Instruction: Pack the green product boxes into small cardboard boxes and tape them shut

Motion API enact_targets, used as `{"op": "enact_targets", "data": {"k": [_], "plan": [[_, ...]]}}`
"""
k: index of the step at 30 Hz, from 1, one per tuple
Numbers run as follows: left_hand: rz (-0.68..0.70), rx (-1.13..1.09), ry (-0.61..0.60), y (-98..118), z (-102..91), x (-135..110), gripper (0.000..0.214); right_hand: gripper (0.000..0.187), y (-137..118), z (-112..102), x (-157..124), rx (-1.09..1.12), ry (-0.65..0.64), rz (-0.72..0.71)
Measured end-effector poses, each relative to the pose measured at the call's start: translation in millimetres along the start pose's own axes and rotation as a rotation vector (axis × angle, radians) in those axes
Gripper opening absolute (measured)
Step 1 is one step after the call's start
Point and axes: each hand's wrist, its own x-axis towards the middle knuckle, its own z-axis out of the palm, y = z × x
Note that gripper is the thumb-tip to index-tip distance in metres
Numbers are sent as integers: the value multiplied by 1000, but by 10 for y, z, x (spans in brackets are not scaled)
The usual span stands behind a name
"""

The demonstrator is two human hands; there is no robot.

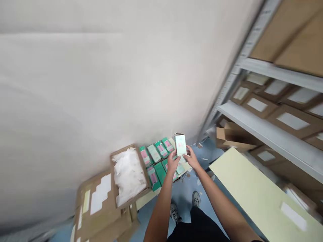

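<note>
Both hands hold one small pale-green box [180, 147] with a pink print upright in front of me. My left hand [172, 162] grips its lower left side and my right hand [191, 158] grips its right side, fingers closed round it. Just beyond and below the hands, several green and pink boxes [157, 158] lie in rows on a low surface against the wall.
An open cardboard carton [129, 174] of white wrapping stands to the left, beside flattened labelled cartons [97, 201]. A pale yellow tabletop [257, 195] runs along my right. Grey metal shelving [267, 127] with brown labelled cartons fills the right side. My shoes are on the blue floor [183, 191].
</note>
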Motion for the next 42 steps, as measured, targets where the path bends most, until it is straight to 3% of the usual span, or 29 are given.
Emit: {"op": "enact_targets", "data": {"k": [6, 9, 13, 17, 21, 26, 31, 34, 37, 40, 42], "plan": [[-15, 36, -285, 148, 980, -157, 54, 69, -150, -979, -457, 88, 245, -49], [-57, 43, -427, 180, 1645, -289, 56, 69, -157, -1605, -684, 111, 359, -57], [-142, 26, -619, 184, 2654, -549, 56, 71, -157, -2616, -1029, 139, 492, -24], [-135, 74, -727, 112, 3524, -822, 51, 75, -135, -3540, -1408, 195, 540, 13], [-117, 204, -790, -38, 4119, -1094, 55, 70, -68, -4146, -1741, 320, 524, 80], [95, 467, -832, -272, 4532, -1509, 68, 56, 105, -4615, -1910, 318, 660, 235], [354, 509, -909, -585, 4600, -1698, 62, 73, 320, -4880, -1882, 1, 722, 379], [338, 459, -1052, -706, 4527, -1542, 56, 76, 458, -4879, -1866, -82, 771, 360], [259, 432, -1195, -686, 4511, -1247, 57, 76, 613, -4819, -1834, -71, 824, 329], [245, 420, -1203, -584, 4653, -946, 72, 73, 774, -4761, -1765, -51, 835, 327], [295, 394, -1315, -547, 4810, -802, 74, 72, 877, -4725, -1716, -46, 819, 315]]}}
